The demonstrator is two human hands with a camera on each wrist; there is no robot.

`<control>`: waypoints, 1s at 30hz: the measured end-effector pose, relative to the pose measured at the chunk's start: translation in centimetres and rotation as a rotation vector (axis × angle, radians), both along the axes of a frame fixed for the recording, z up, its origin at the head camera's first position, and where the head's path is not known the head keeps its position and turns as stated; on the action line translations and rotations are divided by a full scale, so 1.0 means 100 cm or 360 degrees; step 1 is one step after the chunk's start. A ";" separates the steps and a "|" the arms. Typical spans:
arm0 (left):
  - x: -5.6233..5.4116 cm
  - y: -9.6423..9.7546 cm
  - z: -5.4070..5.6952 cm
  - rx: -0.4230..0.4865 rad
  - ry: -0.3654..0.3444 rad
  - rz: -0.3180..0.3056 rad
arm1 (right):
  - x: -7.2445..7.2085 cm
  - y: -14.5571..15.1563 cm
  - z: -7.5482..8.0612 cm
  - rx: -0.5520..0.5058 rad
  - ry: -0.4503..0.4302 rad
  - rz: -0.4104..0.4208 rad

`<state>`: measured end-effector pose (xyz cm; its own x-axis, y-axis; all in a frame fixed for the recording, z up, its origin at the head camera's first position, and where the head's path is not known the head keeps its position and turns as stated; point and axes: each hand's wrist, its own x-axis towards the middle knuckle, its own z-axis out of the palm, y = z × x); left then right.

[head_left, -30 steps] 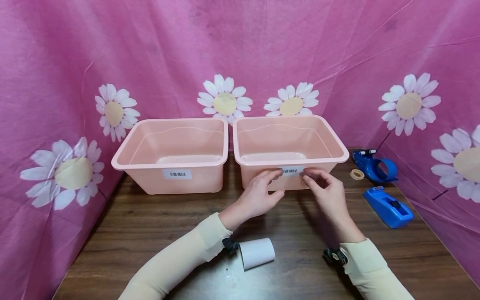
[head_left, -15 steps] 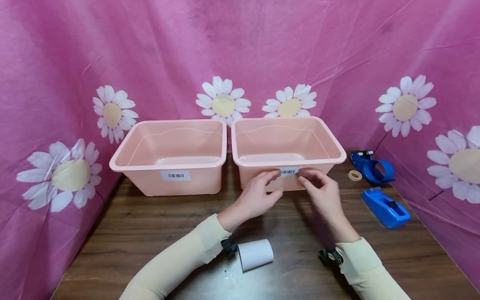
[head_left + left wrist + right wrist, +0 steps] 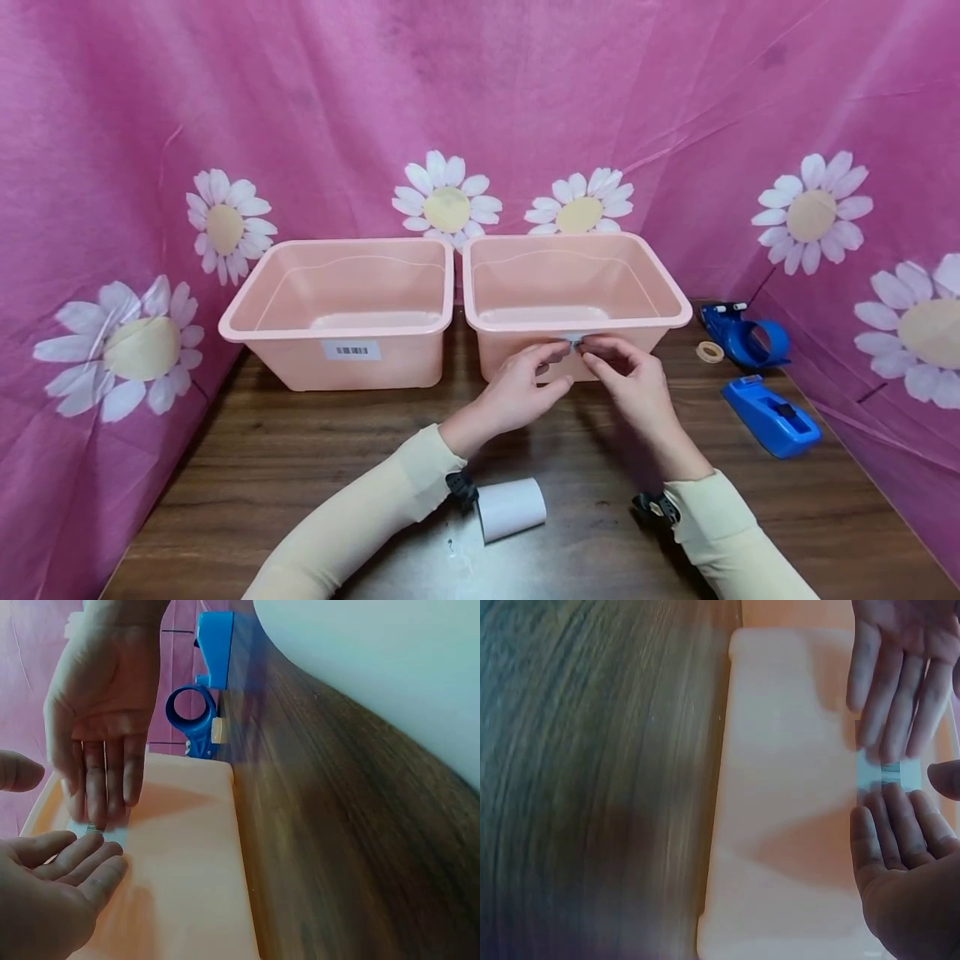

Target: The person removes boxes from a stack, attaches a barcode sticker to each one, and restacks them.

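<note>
On the front wall of the right pink plastic bin (image 3: pixel 577 323) is a white barcode label (image 3: pixel 891 774), mostly covered by fingers. My left hand (image 3: pixel 516 385) has its extended fingertips on the label's left part. From the other side my right hand (image 3: pixel 636 385) reaches in, its straight fingertips on the label close to those of the left. In the left wrist view, only a strip of label shows between the two rows of fingers (image 3: pixel 112 769). Beside it on the left stands a matching pink bin (image 3: pixel 337 335), with a barcode label (image 3: pixel 351 350) on its front.
A white cardboard tube (image 3: pixel 512 510) lies on the wooden table (image 3: pixel 300 467) beside my left wrist. To the right are a blue tape dispenser (image 3: pixel 772 417), a blue tape gun (image 3: pixel 750 337) and a small tape roll (image 3: pixel 709 352). Pink flowered cloth (image 3: pixel 495 92) hangs behind.
My right hand has slid left along the label toward my left hand, narrowing the gap and covering most of the barcode. The left hand has shifted slightly right in the last half second.
</note>
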<state>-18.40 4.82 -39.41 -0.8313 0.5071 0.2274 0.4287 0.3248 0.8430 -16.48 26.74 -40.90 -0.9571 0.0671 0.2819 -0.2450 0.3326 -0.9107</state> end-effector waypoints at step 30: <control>0.025 -0.235 0.017 0.0336 0.1217 0.0794 | 0.019 0.096 0.033 0.0096 -0.0027 -0.0521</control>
